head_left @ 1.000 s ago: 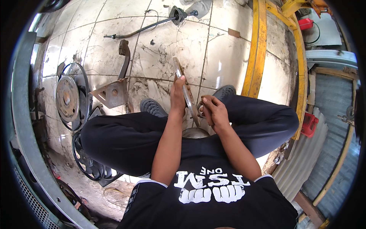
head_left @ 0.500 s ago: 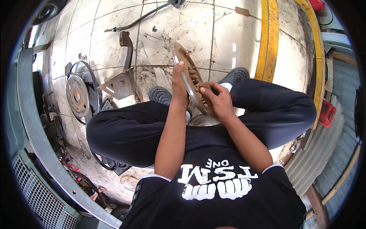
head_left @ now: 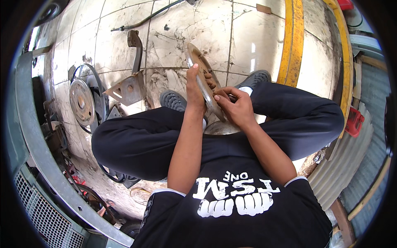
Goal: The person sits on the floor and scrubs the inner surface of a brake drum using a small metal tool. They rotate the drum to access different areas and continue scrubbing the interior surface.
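My left hand grips a round, rust-brown metal disc with a raised rim, held on edge between my knees. Its thumb lies along the outer face, and its fingertips show through the middle of the disc. My right hand is closed, with thumb and fingers pinched together against the disc's inner face. A bit of brown shows at these fingertips; what it is stays too small to make out. Below the disc, part of a round, pale surface shows between my legs.
On the tiled floor at left lie a round metal wheel part with a black ring, and a pedal on a bracket. A dark cable lies farther off. Yellow rails run at right, near a red container.
My right fingers have shifted slightly along the disc's inner face, and the brown bit shows more at their tips. My left hand keeps its grip. The view has moved slightly.
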{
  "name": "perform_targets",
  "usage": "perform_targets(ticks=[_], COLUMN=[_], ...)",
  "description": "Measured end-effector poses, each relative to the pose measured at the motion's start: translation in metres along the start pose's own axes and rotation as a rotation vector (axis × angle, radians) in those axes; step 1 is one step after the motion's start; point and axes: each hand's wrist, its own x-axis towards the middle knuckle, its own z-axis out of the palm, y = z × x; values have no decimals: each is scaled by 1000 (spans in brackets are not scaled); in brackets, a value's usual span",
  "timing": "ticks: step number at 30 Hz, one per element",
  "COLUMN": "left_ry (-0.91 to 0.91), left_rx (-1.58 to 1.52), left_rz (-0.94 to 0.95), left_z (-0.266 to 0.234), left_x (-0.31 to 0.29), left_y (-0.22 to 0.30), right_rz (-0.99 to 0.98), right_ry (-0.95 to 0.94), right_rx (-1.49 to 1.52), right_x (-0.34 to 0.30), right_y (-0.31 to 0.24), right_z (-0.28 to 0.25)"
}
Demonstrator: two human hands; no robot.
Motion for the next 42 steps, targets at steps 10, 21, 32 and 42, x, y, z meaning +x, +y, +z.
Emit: perform_targets(ticks=[10,21,32,42], left_ry=[18,-42,-6,-51], left_rx=[87,163,124,213], left_rz=[56,50,46,34], left_z=[-1,-2,1,-1], left_x=[1,5,5,3], left_y=[-3,-14,-6,-8], right_rz=[41,117,123,72], right_ry=[140,-18,59,-24], right_rx=[-252,-9,62,90], right_x=[-1,-4,12,-1], right_y=[-15,0,7,12], right_z=[12,-8,8,-3])
